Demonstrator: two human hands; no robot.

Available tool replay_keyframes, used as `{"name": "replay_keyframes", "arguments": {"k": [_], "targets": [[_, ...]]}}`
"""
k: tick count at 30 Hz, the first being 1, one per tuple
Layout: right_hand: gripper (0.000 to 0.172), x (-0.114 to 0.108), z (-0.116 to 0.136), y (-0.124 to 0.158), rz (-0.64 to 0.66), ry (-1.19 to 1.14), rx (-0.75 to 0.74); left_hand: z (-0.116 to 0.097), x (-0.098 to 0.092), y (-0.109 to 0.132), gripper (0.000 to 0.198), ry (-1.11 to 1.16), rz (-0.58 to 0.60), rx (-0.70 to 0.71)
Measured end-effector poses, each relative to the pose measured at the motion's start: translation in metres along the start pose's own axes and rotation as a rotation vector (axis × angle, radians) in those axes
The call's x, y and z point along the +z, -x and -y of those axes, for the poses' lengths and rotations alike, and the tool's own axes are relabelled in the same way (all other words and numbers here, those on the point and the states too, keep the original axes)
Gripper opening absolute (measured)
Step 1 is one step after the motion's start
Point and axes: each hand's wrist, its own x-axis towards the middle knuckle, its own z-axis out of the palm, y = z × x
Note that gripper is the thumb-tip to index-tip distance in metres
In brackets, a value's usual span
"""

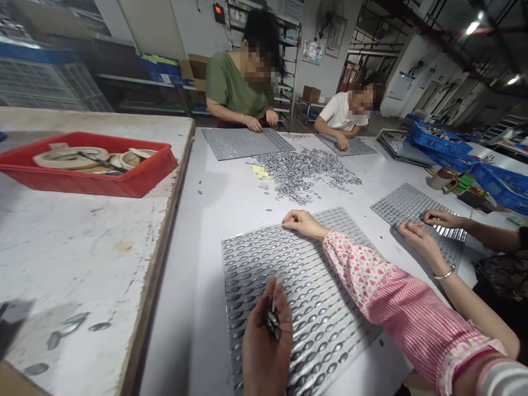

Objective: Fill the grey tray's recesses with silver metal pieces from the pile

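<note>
My left hand [267,344], palm up with fingers curled, cups several small dark metallic oval pieces [273,318]. It is over the near part of a grey sheet [344,223] lined with rows of the same pointed oval pieces [258,258]. My right hand [304,223], in a pink patterned sleeve [396,289], reaches to the sheet's far edge. Its thumb and fingertips are pinched together there; whatever is between them is too small to make out. Rows of ovals cover the sheet's left and middle, while thin lines run along its right side.
A heap of loose ovals [305,170] lies beyond the sheet, beside a yellow paper [262,172]. Co-workers' hands [421,236] work over another sheet [406,203] at right; two people sit opposite. A red tray [144,184] stands on the left table. A mug [444,179] is at right.
</note>
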Motion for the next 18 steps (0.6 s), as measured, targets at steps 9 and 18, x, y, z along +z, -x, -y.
{"name": "replay_keyframes", "arguments": {"k": [9, 18], "targets": [[0.012, 0.0024, -0.0035, -0.0063, 0.021, 0.215, -0.124, 0.0030, -0.0011, 0.0003, 0.024, -0.112, 0.018, 0.016], [0.015, -0.0036, -0.0080, 0.0002, -0.022, 0.292, -0.220, 0.0048, -0.0024, -0.0007, 0.022, -0.246, 0.027, 0.102]]}}
